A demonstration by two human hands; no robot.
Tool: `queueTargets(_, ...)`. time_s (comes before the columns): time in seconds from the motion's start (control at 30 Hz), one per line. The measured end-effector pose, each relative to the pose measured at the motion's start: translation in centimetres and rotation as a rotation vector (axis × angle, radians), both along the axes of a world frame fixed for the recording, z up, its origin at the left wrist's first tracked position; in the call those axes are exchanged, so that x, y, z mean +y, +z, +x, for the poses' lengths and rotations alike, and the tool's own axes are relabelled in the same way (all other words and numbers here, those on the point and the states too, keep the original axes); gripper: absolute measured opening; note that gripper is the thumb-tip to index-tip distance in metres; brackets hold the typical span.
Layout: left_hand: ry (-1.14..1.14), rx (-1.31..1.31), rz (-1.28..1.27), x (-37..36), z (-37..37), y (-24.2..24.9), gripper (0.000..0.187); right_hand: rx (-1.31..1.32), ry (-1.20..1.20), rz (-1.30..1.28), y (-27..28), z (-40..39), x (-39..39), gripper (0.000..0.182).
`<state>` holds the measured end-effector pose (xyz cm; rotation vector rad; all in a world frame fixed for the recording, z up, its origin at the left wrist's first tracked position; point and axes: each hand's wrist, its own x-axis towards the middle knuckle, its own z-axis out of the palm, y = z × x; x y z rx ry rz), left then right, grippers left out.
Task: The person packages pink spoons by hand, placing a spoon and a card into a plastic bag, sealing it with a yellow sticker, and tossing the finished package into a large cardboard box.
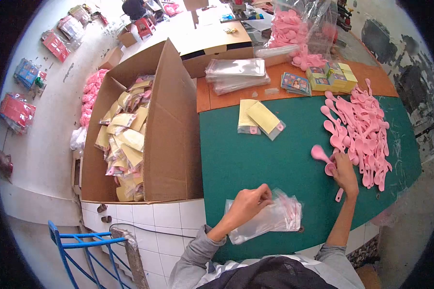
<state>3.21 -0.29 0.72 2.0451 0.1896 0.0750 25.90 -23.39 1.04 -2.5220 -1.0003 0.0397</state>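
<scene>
Head view of a packing bench. The left hand pinches the top sheet of a small pile of clear plastic bags lying on the green mat near the front edge, thumb and fingers closed on the film. The right hand is closed around several pink spoons at the near end of the loose spoon heap, which spreads over the right part of the mat; one spoon bowl stands out to the left of the fist and a handle points down below it (the exact count in the hand cannot be told). Two filled packets with yellow cards lie farther back on the mat, well apart from both hands. Behind them, on the orange board, sit a stack of empty sleeves and bundles of printed cards. A large cardboard box to the left holds many finished packets.

Judged from this: to bag well, lift only one film sheet, open its mouth fully, and keep the spoons aligned bowl-first so they slide in without snagging.
</scene>
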Motion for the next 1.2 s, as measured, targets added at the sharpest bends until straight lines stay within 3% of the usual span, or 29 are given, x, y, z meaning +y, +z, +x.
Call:
queueTargets(0.1,0.001,-0.085,0.085,0.3,-0.4,-0.1,0.018,-0.014,0.048,-0.008,-0.1,0.3,0.0,0.023)
queueTargets(0.27,0.069,-0.255,0.098,0.4,-0.8,0.4,0.033,-0.082,-0.006,0.067,0.5,0.0,1.0,0.012)
queueTargets(0.37,0.114,-0.261,0.106,0.5,-0.7,0.8,0.035,0.167,-0.158,0.39,0.9,-0.8,2.4,0.014)
queueTargets(0.47,0.062,-0.157,-0.128,1.2,-0.9,0.3,0.035,0.609,-0.274,0.586,2.7,-2.1,4.0,0.019)
queueTargets(0.57,0.103,0.051,-0.755,1.1,-0.7,0.0,0.033,0.797,-0.302,0.467,2.8,-3.2,5.1,0.028)
queueTargets(0.67,0.156,0.067,-0.76,1.2,-0.6,-0.2,0.025,0.72,0.039,0.362,1.0,-4.5,4.9,0.049)
queueTargets(0.77,0.165,0.082,-0.622,1.2,-0.5,-0.2,0.018,0.914,0.438,0.485,2.2,-5.7,5.8,0.051)
queueTargets(0.9,0.119,0.118,-0.636,0.8,-0.4,-0.9,0.018,0.829,0.366,0.312,4.2,-7.3,6.9,0.022)
queueTargets(1.0,0.1,0.115,-0.579,0.5,-0.3,-0.4,0.021,0.793,0.46,0.252,4.0,-7.3,7.0,0.023)
queueTargets(1.1,0.102,0.112,-0.505,0.5,-0.5,0.1,0.022,0.779,0.285,0.316,4.8,-7.9,7.6,0.022)
queueTargets(1.2,0.104,0.12,-0.485,0.5,-0.5,0.0,0.024,0.746,0.364,0.394,4.7,-7.8,7.3,0.02)
